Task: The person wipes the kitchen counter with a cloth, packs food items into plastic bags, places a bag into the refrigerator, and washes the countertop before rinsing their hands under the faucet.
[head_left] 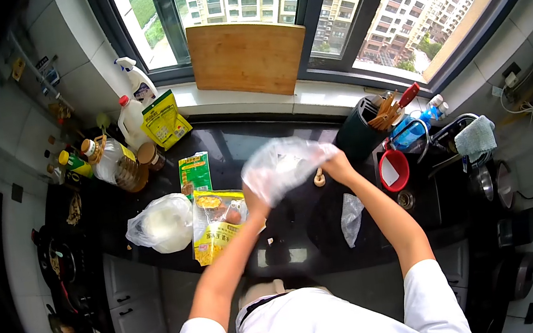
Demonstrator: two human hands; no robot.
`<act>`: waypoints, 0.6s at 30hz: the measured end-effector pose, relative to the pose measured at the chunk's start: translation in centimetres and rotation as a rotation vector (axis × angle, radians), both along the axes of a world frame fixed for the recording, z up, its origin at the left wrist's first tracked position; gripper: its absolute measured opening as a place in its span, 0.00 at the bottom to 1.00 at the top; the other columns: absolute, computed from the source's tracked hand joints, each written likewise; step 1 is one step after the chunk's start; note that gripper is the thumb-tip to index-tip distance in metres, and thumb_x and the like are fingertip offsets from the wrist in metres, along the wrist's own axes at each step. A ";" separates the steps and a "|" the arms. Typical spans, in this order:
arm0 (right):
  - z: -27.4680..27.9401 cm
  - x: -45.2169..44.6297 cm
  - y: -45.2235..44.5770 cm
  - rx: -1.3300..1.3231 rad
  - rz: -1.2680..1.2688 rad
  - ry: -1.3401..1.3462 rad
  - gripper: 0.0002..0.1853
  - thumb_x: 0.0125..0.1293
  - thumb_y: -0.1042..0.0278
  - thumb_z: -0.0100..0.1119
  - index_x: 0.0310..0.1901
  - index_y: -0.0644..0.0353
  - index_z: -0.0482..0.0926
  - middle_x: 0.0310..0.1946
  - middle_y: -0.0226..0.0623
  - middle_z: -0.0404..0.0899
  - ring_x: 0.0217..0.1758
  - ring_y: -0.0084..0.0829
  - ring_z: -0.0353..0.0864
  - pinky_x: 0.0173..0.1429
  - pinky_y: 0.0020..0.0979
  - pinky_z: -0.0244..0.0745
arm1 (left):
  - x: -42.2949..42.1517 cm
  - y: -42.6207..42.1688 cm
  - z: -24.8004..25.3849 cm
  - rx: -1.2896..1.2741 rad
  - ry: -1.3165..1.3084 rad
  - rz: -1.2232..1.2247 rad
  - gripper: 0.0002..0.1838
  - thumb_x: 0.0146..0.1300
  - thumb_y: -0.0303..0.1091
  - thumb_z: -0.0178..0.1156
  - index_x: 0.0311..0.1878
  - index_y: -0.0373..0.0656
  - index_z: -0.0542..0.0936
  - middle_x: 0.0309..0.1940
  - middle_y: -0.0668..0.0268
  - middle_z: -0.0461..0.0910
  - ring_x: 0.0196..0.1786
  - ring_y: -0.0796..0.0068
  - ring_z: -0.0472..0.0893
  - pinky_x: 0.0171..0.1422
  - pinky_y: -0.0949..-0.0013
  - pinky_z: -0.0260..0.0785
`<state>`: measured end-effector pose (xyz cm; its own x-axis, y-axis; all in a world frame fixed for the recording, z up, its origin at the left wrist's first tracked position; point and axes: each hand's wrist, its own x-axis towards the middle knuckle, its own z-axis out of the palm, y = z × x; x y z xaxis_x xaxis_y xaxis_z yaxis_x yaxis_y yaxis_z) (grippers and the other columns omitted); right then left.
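A clear plastic bag (283, 166), blurred by motion, is stretched out above the black counter between my two hands. My right hand (338, 165) is closed on the bag's gathered right end. At its lower left side is my left hand (256, 203), also gripping the bag, its fingers partly hidden by the plastic. What the bag contains, if anything, I cannot make out. A small beige knobbly piece (319, 178) lies on the counter beside my right hand. Below my right forearm lies a crumpled clear plastic bag (352, 220).
Left of my arms are a yellow printed pouch (216, 230), a green packet (195, 174) and a white plastic bag (165, 223). Bottles, including an oil jug (116, 162), stand at the left. A wooden board (247, 58) leans by the window. Right are a knife block (357, 131) and red bowl (394, 170).
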<state>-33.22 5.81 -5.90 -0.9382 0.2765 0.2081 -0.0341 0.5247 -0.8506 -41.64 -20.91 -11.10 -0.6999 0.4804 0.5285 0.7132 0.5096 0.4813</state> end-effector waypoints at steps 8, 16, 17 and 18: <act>11.7 -2.9 -6.1 -0.254 -0.154 0.107 0.14 0.64 0.65 0.67 0.45 0.66 0.80 0.35 0.31 0.84 0.40 0.18 0.77 0.46 0.24 0.73 | -6.7 -2.2 13.0 0.461 -0.576 0.052 0.17 0.60 0.43 0.69 0.41 0.37 0.81 0.28 0.61 0.83 0.30 0.68 0.80 0.38 0.65 0.71; 2.2 -2.0 -4.9 -0.069 -0.215 -0.234 0.40 0.44 0.58 0.82 0.56 0.63 0.71 0.49 0.42 0.78 0.40 0.28 0.80 0.46 0.32 0.78 | -11.1 -4.0 0.1 0.513 -0.832 -0.086 0.25 0.54 0.32 0.71 0.55 0.36 0.76 0.43 0.61 0.82 0.37 0.70 0.83 0.42 0.70 0.77; 1.3 -1.3 -4.8 -0.047 -0.192 -0.260 0.44 0.43 0.58 0.83 0.60 0.63 0.69 0.52 0.44 0.76 0.40 0.29 0.80 0.46 0.32 0.78 | -10.8 -4.6 -0.5 0.494 -0.933 -0.085 0.38 0.47 0.33 0.76 0.61 0.36 0.71 0.53 0.56 0.76 0.42 0.68 0.83 0.47 0.68 0.77; 0.8 -0.7 -4.9 -0.023 -0.170 -0.285 0.48 0.42 0.58 0.83 0.65 0.63 0.67 0.54 0.45 0.74 0.40 0.30 0.79 0.47 0.32 0.78 | -10.3 -4.9 -0.2 0.349 -0.886 -0.036 0.40 0.45 0.34 0.77 0.62 0.36 0.70 0.55 0.55 0.75 0.46 0.67 0.82 0.49 0.67 0.77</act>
<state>-33.95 0.91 -5.15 -0.8978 0.4357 -0.0641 0.2933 0.4830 -0.8250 -51.96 -25.80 -11.34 -0.9026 0.4248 -0.0696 0.0284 0.2202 0.9750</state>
